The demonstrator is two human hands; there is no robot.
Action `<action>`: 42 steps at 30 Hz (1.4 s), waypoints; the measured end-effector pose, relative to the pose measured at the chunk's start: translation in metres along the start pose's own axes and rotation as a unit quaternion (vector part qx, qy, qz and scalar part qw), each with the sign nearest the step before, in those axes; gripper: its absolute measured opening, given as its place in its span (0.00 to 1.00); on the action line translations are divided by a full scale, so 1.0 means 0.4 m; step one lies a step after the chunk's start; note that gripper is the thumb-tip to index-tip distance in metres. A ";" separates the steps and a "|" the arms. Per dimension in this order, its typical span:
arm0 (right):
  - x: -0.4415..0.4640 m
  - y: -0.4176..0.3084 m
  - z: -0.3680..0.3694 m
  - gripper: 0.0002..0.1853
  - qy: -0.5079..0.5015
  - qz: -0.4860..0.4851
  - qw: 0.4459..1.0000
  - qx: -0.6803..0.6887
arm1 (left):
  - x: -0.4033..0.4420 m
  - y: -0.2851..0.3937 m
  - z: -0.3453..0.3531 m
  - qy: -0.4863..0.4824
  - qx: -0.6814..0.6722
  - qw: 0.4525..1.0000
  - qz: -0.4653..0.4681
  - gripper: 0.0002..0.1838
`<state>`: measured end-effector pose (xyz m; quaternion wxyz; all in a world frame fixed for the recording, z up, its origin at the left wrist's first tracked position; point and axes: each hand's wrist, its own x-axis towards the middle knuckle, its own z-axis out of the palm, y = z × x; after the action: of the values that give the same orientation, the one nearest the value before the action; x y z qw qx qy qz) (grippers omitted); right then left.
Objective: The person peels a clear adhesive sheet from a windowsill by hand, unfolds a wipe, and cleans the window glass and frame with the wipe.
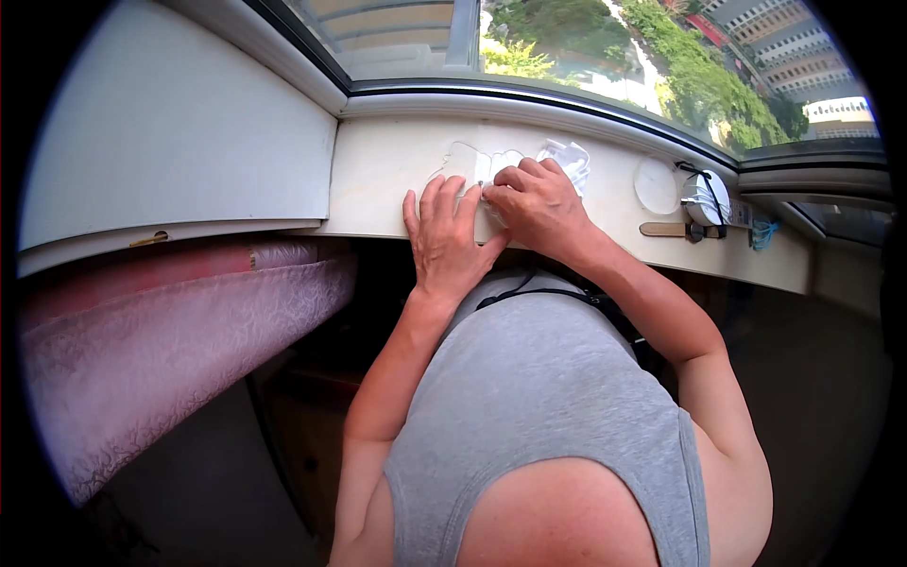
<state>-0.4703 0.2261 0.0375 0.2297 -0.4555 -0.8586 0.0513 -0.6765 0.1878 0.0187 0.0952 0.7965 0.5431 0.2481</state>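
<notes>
On the pale window sill (373, 180), my left hand (446, 231) rests palm down with its fingers spread. Its fingertips lie beside a thin, clear or white cord (460, 144) that loops over the sill. My right hand (543, 210) is closed, thumb and fingers pinched close to the left fingertips. A small pale piece with a dark spot (481, 182) shows at those fingers; its kind is too small to tell, and the right hand covers part of it. Just behind the right hand sits a crumpled white wrapper or packet (569, 163).
To the right lie a whitish round disc (656, 185), a white round object with dark straps (706, 200), a flat brown strip (663, 230) and a blue cord (763, 234). The window frame (529, 94) borders the sill behind. Pink patterned fabric (189, 350) hangs at the left.
</notes>
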 end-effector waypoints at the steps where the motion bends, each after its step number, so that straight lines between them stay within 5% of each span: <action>1: 0.008 0.016 -0.011 0.11 -0.011 0.017 1.000 -0.002 | 0.001 0.000 0.003 0.002 -0.004 1.000 -0.001 0.44; 5: 0.042 0.059 -0.016 0.11 0.016 0.058 0.996 -0.060 | 0.001 0.001 0.005 0.000 -0.009 1.000 -0.015 0.51; 10: 0.004 0.001 -0.002 0.13 0.002 -0.042 0.999 -0.030 | 0.007 -0.002 0.012 0.002 -0.015 0.999 -0.041 0.69; 14: 0.035 0.036 0.012 0.15 0.003 0.027 0.996 -0.083 | 0.009 0.004 0.000 -0.014 -0.022 0.999 -0.042 0.66; 18: -0.001 -0.033 0.019 0.17 -0.030 -0.059 0.997 -0.037 | 0.009 -0.012 0.024 -0.003 0.006 0.999 -0.032 0.64; 25: 0.043 0.013 0.007 0.16 -0.012 -0.005 0.995 -0.103 | 0.015 -0.003 -0.005 -0.029 0.011 0.999 -0.024 0.59; 30: 0.016 -0.006 0.019 0.14 -0.015 -0.099 0.994 -0.034 | 0.015 -0.005 0.000 -0.027 0.020 0.999 -0.023 0.60; 35: 0.056 0.030 0.031 0.14 0.016 -0.006 0.997 -0.079 | 0.022 0.004 -0.015 -0.043 0.012 0.998 -0.035 0.60; 40: 0.045 0.011 0.034 0.13 -0.008 -0.092 0.995 -0.042 | 0.017 -0.001 -0.001 -0.027 0.006 0.999 -0.029 0.63; 42: 0.077 0.047 0.036 0.13 0.033 -0.005 0.998 -0.048 | 0.013 -0.004 -0.002 -0.035 0.005 0.999 -0.032 0.63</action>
<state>-0.4769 0.2635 0.0299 0.2361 -0.4629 -0.8543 -0.0068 -0.6764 0.1931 0.0202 0.1177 0.7874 0.5660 0.2139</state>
